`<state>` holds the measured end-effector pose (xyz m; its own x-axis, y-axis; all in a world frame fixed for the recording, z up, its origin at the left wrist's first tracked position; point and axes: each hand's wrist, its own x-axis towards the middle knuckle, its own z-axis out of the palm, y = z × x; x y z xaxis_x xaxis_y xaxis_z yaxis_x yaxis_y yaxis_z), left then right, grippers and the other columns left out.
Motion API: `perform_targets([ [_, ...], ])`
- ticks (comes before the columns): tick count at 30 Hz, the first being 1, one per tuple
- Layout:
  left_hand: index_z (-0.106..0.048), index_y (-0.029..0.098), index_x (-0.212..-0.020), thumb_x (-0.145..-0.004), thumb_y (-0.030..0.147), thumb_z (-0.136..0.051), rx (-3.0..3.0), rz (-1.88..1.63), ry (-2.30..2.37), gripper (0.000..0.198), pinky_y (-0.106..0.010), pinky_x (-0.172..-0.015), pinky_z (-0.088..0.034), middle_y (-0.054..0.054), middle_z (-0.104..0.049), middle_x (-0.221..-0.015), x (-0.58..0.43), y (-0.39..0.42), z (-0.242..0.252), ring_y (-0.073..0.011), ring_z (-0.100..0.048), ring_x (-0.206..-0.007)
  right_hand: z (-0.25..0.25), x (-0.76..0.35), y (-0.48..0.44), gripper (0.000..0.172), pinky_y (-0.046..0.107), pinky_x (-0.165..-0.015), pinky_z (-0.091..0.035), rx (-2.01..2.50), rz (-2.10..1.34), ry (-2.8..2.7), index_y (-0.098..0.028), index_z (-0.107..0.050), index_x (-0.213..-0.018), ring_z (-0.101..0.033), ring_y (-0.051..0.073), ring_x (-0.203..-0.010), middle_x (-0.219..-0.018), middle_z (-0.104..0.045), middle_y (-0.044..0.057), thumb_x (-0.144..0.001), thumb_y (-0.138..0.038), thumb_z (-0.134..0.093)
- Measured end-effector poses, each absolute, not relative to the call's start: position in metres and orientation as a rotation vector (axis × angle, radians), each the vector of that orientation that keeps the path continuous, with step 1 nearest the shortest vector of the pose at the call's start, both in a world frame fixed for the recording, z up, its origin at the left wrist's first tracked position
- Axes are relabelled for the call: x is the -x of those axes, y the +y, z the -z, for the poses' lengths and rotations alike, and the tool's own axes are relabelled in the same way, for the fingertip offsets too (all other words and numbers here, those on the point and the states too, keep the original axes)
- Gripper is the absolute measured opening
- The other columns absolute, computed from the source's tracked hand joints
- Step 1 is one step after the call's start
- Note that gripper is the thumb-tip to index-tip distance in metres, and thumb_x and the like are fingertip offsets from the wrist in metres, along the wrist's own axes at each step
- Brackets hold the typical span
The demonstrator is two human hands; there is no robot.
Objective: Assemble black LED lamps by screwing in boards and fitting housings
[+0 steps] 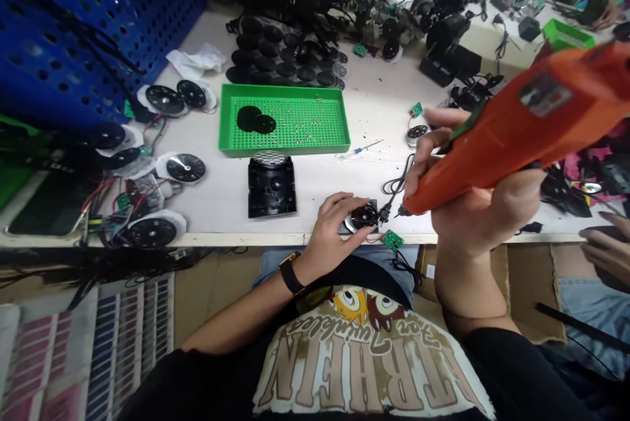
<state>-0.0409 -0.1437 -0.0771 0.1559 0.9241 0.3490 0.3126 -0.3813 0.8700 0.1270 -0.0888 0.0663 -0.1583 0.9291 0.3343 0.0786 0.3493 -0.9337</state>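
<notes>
Green plastic tray (pixel 284 151) of small screws (pixel 300 122)

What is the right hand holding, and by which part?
An orange glue gun, held by the right hand, which wraps around its body behind the nozzle end.

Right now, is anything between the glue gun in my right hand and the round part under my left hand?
Yes: a black cord with a plug lies between the orange glue gun and the round black part. Your left hand rests on it.
</notes>
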Motion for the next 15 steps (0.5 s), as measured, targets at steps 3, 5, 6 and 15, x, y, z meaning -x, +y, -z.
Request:
perform_targets([
  [3, -0.063, 0.025, -0.133, -0.096, 0.031, -0.074, -1.797, -1.224, 1.169, 0.039, -0.053, -0.113, -0.049, -0.009, -0.069, -0.127, 0.042, -0.143, 0.077, -0.0271, -0.056, -0.131, -0.084, -0.122, -0.086, 0.067, 0.037, -0.054, -0.054, 0.911, -1.115, -1.508, -0.027, -0.063, -0.118, -0.059, 0.019, -0.066, -0.095, -0.058, 0.006, -0.089, -0.084, -0.042],
  [5, -0.063, 0.025, -0.134, -0.096, 0.03, -0.074, -1.795, -1.245, 1.159, 0.04, -0.052, -0.113, -0.049, -0.009, -0.069, -0.127, 0.042, -0.142, 0.077, -0.0266, -0.056, -0.13, -0.09, -0.118, -0.085, 0.074, 0.037, -0.053, -0.054, 0.902, -1.143, -1.523, -0.026, -0.063, -0.115, -0.06, 0.019, -0.067, -0.093, -0.059, 0.006, -0.088, -0.088, -0.035],
  [6, -0.062, 0.025, -0.134, -0.096, 0.03, -0.074, -1.795, -1.259, 1.153, 0.04, -0.052, -0.113, -0.049, -0.009, -0.069, -0.128, 0.042, -0.142, 0.078, -0.0264, -0.057, -0.13, -0.091, -0.117, -0.085, 0.077, 0.037, -0.053, -0.053, 0.916, -1.166, -1.542, -0.026, -0.063, -0.115, -0.06, 0.019, -0.068, -0.094, -0.058, 0.006, -0.087, -0.091, -0.033],
  [15, -0.062, 0.027, -0.138, -0.094, 0.03, -0.078, -1.736, -1.234, 1.127, 0.047, -0.051, -0.115, -0.049, -0.01, -0.065, -0.136, 0.047, -0.144, 0.078, -0.0267, -0.055, -0.136, -0.051, -0.137, -0.103, 0.066, 0.036, -0.056, -0.053, 0.949, -0.935, -1.558, -0.035, -0.056, -0.137, -0.059, 0.016, -0.066, -0.116, -0.06, 0.007, -0.082, -0.069, -0.072],
])
